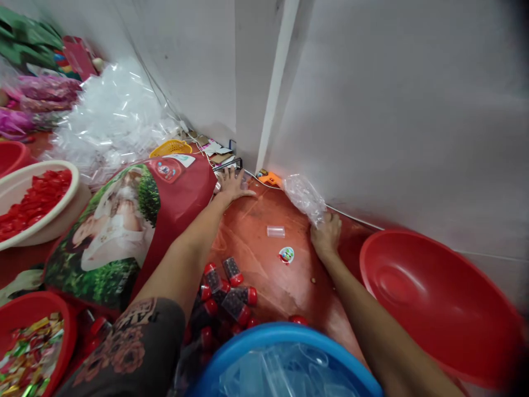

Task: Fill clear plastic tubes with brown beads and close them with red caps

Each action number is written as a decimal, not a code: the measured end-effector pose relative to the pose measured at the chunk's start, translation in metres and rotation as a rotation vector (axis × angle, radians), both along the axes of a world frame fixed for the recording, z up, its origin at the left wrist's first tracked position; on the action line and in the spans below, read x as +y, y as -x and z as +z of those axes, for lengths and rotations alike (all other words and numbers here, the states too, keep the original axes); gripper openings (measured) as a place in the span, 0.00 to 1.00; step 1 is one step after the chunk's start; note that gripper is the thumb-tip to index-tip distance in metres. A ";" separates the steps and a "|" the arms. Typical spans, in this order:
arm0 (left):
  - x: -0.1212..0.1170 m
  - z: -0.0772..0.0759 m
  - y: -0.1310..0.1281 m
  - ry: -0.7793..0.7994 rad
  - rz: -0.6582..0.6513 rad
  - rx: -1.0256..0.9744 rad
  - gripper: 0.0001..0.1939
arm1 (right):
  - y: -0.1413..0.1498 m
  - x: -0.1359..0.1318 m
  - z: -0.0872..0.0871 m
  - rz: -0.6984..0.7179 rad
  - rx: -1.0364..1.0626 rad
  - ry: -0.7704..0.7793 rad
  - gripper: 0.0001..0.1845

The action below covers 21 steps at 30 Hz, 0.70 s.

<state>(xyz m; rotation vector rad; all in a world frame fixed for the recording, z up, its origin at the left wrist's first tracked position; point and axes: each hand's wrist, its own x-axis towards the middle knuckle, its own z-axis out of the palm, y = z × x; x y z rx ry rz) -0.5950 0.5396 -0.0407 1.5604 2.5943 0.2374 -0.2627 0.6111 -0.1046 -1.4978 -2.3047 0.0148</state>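
My left hand (232, 184) stretches forward with its fingers spread, at the far end of a stuffed red sack (177, 187) printed with a picture, beside a dark metal bracket-like piece (231, 163). On the right, my right hand (327, 237) is closed around the end of a crumpled clear plastic bag (303, 196), close to the wall. Between the hands a small clear plastic tube (275, 231) and a round sticker-like piece (286, 255) lie on the red floor. Several small clear jars (236, 306) with red caps and dark contents lie heaped by my left arm.
A blue tub (264, 333) with clear plastic inside is nearest me. An empty-looking red basin (438, 298) leans right. Left are a white basin (74, 193) of red pieces, a red basin (68, 309) of wrapped sweets and piled clear plastic (115, 116). An orange toy gun (271, 179) lies by the wall.
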 end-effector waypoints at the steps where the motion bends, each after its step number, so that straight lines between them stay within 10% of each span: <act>1: 0.004 -0.002 -0.002 -0.009 -0.006 0.013 0.52 | 0.000 0.000 -0.001 0.007 0.006 -0.008 0.16; 10: -0.009 -0.017 -0.040 -0.198 -0.098 0.128 0.25 | 0.005 -0.002 0.007 -0.006 0.013 0.015 0.16; 16: -0.031 -0.015 -0.060 -0.153 -0.251 0.073 0.22 | 0.005 -0.002 0.006 -0.013 0.055 0.021 0.17; 21: -0.048 -0.014 -0.095 -0.131 -0.120 0.059 0.22 | 0.006 -0.005 0.008 -0.020 0.136 0.012 0.20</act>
